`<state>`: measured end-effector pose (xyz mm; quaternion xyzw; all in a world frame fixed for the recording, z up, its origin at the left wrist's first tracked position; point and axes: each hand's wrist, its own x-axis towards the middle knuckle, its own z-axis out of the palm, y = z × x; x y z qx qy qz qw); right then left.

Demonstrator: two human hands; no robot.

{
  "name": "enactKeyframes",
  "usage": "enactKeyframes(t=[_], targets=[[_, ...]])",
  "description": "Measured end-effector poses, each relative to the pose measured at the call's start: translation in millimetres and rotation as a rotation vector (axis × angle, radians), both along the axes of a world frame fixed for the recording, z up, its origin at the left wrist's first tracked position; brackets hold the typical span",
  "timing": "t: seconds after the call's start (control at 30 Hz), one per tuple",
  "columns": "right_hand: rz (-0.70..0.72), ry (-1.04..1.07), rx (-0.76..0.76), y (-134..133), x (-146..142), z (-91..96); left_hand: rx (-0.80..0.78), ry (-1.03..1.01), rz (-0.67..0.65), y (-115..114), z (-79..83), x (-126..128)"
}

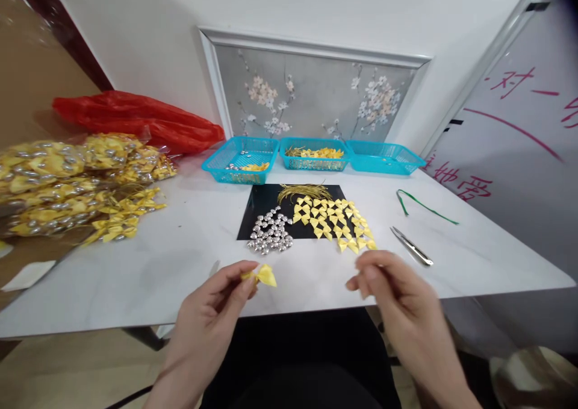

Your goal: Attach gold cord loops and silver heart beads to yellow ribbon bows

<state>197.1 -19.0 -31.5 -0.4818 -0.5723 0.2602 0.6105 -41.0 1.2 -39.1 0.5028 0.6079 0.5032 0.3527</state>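
Over the table's front edge, my left hand (210, 306) pinches a yellow ribbon bow (266, 275) between thumb and fingers. Apart from it on the right, my right hand (404, 297) has its fingers curled together, slightly blurred; whatever they may hold does not show. Beyond my hands lies a heap of silver bells or beads (271, 234), too small to tell which. Rows of yellow bows (336, 216) spread beside it, the nearest close to my right fingertips. Behind these, a bundle of gold cords (304, 192) rests on a black mat (253, 201).
Three blue baskets (383, 167) line the wall; two hold yellow and gold pieces. Thread snips (412, 246) and a green cord (427, 207) lie right. Bagged yellow bow ornaments (49, 180) and a red plastic bag (139, 120) fill the left. A whiteboard (519, 132) stands right.
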Motion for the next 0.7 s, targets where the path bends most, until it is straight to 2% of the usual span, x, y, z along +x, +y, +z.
enactKeyframes(t=[0.1, 0.2, 0.37, 0.7], targets=[[0.305, 0.033, -0.156, 8.9, -17.1, -2.0, 0.01, 0.005, -0.041, -5.2, 2.5, 8.0], [0.427, -0.012, -0.262, 16.6, -34.5, -1.8, 0.018, 0.006, -0.07, -7.3, 2.4, 11.4], [0.407, -0.103, -0.311, 25.8, -50.9, -3.0, -0.003, 0.025, -0.099, -2.5, 1.1, 10.5], [0.373, -0.133, -0.319, 30.9, -58.6, -12.8, -0.021, 0.134, -0.207, 3.5, -5.3, 2.0]])
